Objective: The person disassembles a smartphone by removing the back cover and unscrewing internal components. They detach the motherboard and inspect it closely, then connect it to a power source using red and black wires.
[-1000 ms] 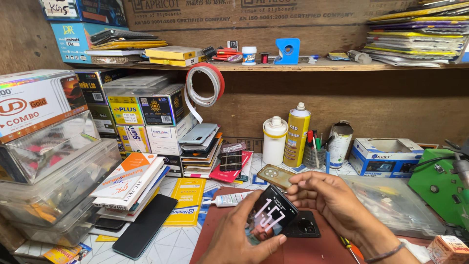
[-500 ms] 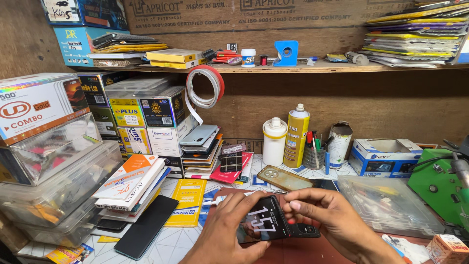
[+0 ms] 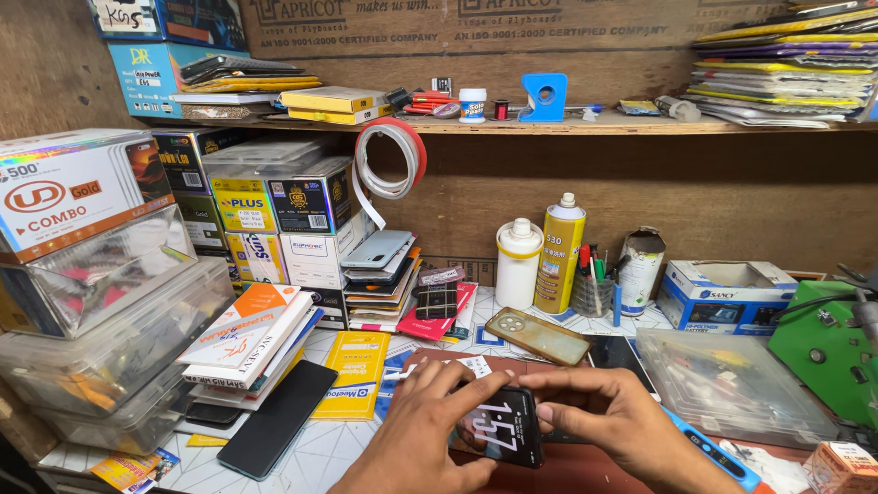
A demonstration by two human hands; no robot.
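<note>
1. I am looking down at a cluttered repair bench, with both of my bare hands low in the middle of the view.
2. My left hand (image 3: 425, 439) is curled around the left edge of a black smartphone (image 3: 498, 428), fingers bent over its top edge, gripping it.
3. My right hand (image 3: 608, 416) closes on the phone's right edge, fingertips pinching the side and thumb underneath.
4. The phone sits tilted between my hands, just above the reddish-brown work mat (image 3: 585, 462), its screen lit with large white clock digits.
5. Just behind my hands lies a second phone in a clear case (image 3: 538, 336), camera side up, resting flat and apart from the one I hold.
6. To my left, a dark phone (image 3: 279, 418) lies face down on the tiled bench top, beside a yellow packet (image 3: 355, 373).
7. Further left stands a leaning stack of boxed screen parts (image 3: 247, 334), next to clear plastic storage tubs (image 3: 110, 311).
8. Behind, against the wooden wall, stand a white bottle (image 3: 519, 263) and a yellow spray can (image 3: 560, 253), side by side.
9. To my right sits a clear plastic tray (image 3: 732, 384), with a green machine (image 3: 828, 348) beyond it at the edge.
10. A blue-handled tool (image 3: 709, 450) lies near my right wrist.
11. A roll of tape (image 3: 391, 157) hangs under the wooden shelf (image 3: 549, 126) above.
</note>
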